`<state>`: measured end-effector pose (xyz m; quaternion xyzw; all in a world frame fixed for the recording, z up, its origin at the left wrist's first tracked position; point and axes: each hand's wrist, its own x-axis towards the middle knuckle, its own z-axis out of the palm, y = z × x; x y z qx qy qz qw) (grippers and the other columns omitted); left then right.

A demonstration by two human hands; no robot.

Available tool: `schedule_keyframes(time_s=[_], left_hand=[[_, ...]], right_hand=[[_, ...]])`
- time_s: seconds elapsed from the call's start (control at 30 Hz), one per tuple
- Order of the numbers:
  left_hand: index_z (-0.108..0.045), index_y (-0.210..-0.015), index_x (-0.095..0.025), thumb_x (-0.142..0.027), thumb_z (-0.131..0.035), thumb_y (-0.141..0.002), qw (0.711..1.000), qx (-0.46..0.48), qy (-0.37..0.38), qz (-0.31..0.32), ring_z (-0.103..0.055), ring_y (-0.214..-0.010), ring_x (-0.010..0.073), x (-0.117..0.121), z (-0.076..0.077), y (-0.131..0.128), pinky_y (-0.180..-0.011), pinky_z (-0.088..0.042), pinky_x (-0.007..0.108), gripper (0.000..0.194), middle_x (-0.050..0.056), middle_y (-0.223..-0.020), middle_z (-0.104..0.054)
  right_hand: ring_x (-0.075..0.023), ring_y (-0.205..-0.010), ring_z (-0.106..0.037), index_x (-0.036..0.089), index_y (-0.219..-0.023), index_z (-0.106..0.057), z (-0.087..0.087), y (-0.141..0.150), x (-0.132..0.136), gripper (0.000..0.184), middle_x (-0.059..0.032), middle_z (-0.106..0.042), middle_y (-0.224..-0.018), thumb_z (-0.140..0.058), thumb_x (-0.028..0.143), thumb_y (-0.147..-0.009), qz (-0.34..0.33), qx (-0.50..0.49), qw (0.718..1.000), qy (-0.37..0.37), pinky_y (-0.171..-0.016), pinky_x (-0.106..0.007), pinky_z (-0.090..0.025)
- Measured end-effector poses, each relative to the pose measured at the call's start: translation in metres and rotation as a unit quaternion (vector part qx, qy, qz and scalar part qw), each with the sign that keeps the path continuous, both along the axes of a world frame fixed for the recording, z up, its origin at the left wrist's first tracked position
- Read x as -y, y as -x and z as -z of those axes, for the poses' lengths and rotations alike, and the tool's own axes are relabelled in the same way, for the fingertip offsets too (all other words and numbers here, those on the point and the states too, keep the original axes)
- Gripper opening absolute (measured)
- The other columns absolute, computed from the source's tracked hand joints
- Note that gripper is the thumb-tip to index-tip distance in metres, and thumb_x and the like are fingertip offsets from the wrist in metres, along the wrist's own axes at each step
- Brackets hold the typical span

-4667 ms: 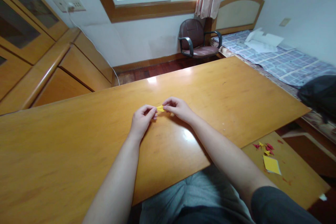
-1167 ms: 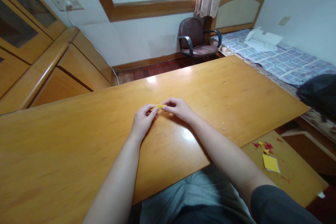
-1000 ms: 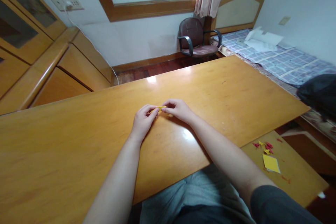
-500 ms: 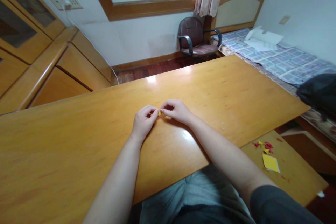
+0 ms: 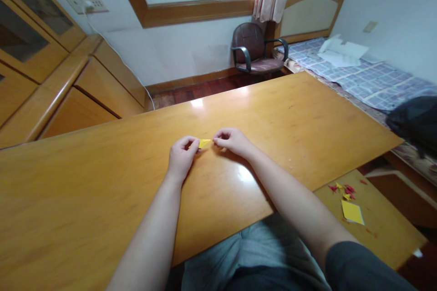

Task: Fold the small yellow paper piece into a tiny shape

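Observation:
A small piece of folded yellow paper (image 5: pixel 204 143) is pinched between the thumb and fingers of my left hand (image 5: pixel 182 154), just over the wooden table. Its pointed end sticks out to the right. Close to that point is my right hand (image 5: pixel 232 140), thumb and fingertips drawn together in a pinch. A narrow gap shows between the paper's tip and these fingertips, and I see nothing held in them.
The wooden table (image 5: pixel 102 182) spreads under both arms. On a lower board (image 5: pixel 385 218) to the right lie a stack of yellow square paper (image 5: pixel 353 212) and several small red and yellow folded pieces (image 5: pixel 348 189). A brown armchair (image 5: pixel 251 47) and a bed (image 5: pixel 368 79) stand beyond.
Both hands held the yellow paper close together before. Now they have parted slightly, the left hand moving left with the paper, and more of it shows. The right hand has come off it.

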<state>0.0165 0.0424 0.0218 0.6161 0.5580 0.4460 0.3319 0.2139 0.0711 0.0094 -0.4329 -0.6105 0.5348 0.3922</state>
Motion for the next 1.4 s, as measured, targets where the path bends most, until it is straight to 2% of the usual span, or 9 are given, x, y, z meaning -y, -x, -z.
schedule_keyframes(time_s=[0.1, 0.23, 0.43, 0.6, 0.73, 1.07, 1.4], left_hand=[[-0.066, -0.071, -0.019, -0.036, -0.062, -0.079, 0.998, 0.041, 0.034, -0.024, -0.061, -0.062, 0.0151, -0.001, 0.001, 0.001, -0.064, -0.047, 0.024, 0.019, -0.002, -0.062, -0.063], [-0.066, -0.071, -0.019, -0.036, -0.062, -0.079, 0.999, 0.028, 0.031, -0.008, -0.061, -0.061, 0.0149, -0.002, 0.003, 0.000, -0.064, -0.047, 0.023, 0.019, -0.002, -0.063, -0.064], [-0.066, -0.071, -0.018, -0.036, -0.062, -0.081, 0.999, 0.013, 0.024, 0.019, -0.062, -0.062, 0.0144, -0.001, 0.006, -0.002, -0.064, -0.048, 0.023, 0.021, -0.001, -0.063, -0.065], [-0.068, -0.075, -0.018, -0.037, -0.064, -0.081, 0.996, 0.063, 0.052, 0.017, -0.062, -0.060, 0.0142, -0.003, 0.010, 0.001, -0.062, -0.049, 0.023, 0.020, -0.002, -0.063, -0.065], [-0.067, -0.076, -0.018, -0.039, -0.065, -0.081, 0.994, 0.085, 0.063, 0.032, -0.062, -0.061, 0.0142, -0.005, 0.013, 0.002, -0.062, -0.049, 0.023, 0.021, -0.001, -0.064, -0.066], [-0.065, -0.074, -0.017, -0.042, -0.072, -0.075, 0.984, 0.114, 0.112, 0.085, -0.060, -0.061, 0.0127, -0.002, 0.004, -0.003, -0.062, -0.049, 0.023, 0.026, -0.002, -0.068, -0.062], [-0.066, -0.073, -0.016, -0.039, -0.071, -0.076, 0.982, 0.101, 0.110, 0.113, -0.057, -0.063, 0.0129, -0.001, 0.001, -0.001, -0.061, -0.044, 0.023, 0.024, -0.001, -0.067, -0.062]], right_hand=[[-0.0116, -0.062, -0.059, 0.013, -0.079, -0.069, 0.002, -0.001, -0.002, 0.020, -0.0028, -0.069, -0.071, -0.067, 0.033, -0.076, 0.004, -0.022, 1.000, 0.012, -0.062, -0.024, -0.046], [-0.0119, -0.067, -0.061, 0.013, -0.087, -0.072, 0.001, -0.001, -0.001, 0.026, -0.0043, -0.071, -0.079, -0.065, 0.038, -0.081, -0.027, -0.032, 0.999, 0.011, -0.066, -0.024, -0.048], [-0.0108, -0.064, -0.057, 0.012, -0.085, -0.073, -0.005, -0.001, 0.003, 0.025, -0.0022, -0.068, -0.073, -0.067, 0.036, -0.080, -0.064, -0.004, 0.998, 0.011, -0.059, -0.022, -0.042], [-0.0106, -0.064, -0.056, 0.012, -0.087, -0.073, -0.006, -0.001, 0.004, 0.025, -0.0010, -0.068, -0.072, -0.072, 0.033, -0.075, -0.066, -0.041, 0.996, 0.043, -0.058, -0.021, -0.041], [-0.0114, -0.066, -0.058, 0.013, -0.092, -0.074, -0.005, -0.002, 0.004, 0.026, -0.0024, -0.071, -0.078, -0.073, 0.033, -0.075, -0.070, -0.035, 0.995, 0.056, -0.057, -0.021, -0.042], [-0.0151, -0.077, -0.064, 0.013, -0.087, -0.076, -0.006, -0.003, 0.001, 0.023, -0.0045, -0.074, -0.083, -0.070, 0.033, -0.078, -0.077, -0.016, 0.997, 0.017, -0.072, -0.025, -0.047], [-0.0149, -0.077, -0.064, 0.012, -0.088, -0.076, -0.006, -0.005, 0.002, 0.027, -0.0054, -0.075, -0.084, -0.068, 0.037, -0.081, -0.096, -0.016, 0.995, 0.007, -0.069, -0.024, -0.046]])
